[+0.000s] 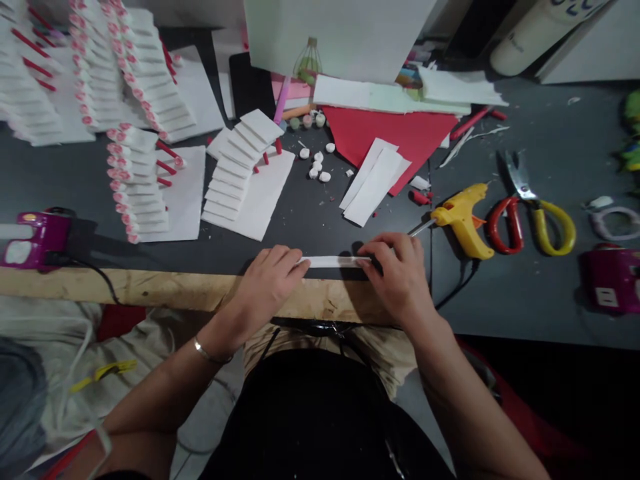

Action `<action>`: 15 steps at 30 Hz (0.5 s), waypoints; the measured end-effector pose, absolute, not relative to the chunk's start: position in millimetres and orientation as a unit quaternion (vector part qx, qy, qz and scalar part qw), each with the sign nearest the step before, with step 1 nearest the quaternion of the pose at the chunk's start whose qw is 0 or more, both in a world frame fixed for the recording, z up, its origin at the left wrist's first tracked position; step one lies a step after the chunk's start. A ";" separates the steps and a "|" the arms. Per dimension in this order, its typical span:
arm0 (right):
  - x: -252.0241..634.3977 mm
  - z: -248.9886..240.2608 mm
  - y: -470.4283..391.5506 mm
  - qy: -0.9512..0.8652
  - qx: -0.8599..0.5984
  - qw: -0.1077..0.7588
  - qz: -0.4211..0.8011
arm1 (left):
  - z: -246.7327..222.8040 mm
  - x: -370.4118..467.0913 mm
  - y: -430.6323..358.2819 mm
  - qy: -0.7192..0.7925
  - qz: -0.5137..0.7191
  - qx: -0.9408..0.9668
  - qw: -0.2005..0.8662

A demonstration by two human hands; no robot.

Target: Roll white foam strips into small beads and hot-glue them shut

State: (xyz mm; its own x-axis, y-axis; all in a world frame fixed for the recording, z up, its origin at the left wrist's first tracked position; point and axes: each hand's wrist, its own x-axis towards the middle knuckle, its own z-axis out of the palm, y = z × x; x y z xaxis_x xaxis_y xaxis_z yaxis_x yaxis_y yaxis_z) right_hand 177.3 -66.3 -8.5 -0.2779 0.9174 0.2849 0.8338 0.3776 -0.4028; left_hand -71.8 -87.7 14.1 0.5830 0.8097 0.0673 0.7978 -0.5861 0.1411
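Note:
A narrow white paper strip [330,261] stretches level between my hands near the front edge of the dark table. Its left end is pinched by my left hand [275,277], its right end by my right hand [395,270]. Beyond it lie two loose white strips [375,180], partly over red paper [345,130]. Small white balls [317,163] are scattered to their left. A fanned stack of folded white pieces [230,177] rests on a white card [267,193], with short red sticks beside it.
A yellow glue gun [463,220] lies right of my right hand, with scissors [523,190] past it. More folded white pieces with pink-red ends [140,183] stand at the left. Purple devices sit at far left [43,240] and far right [613,277].

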 end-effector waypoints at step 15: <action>151.0 -0.1 -97.8 -0.902 -0.387 0.152 0.117 | 24.2 -45.4 -101.9 0.460 -0.038 0.887 0.027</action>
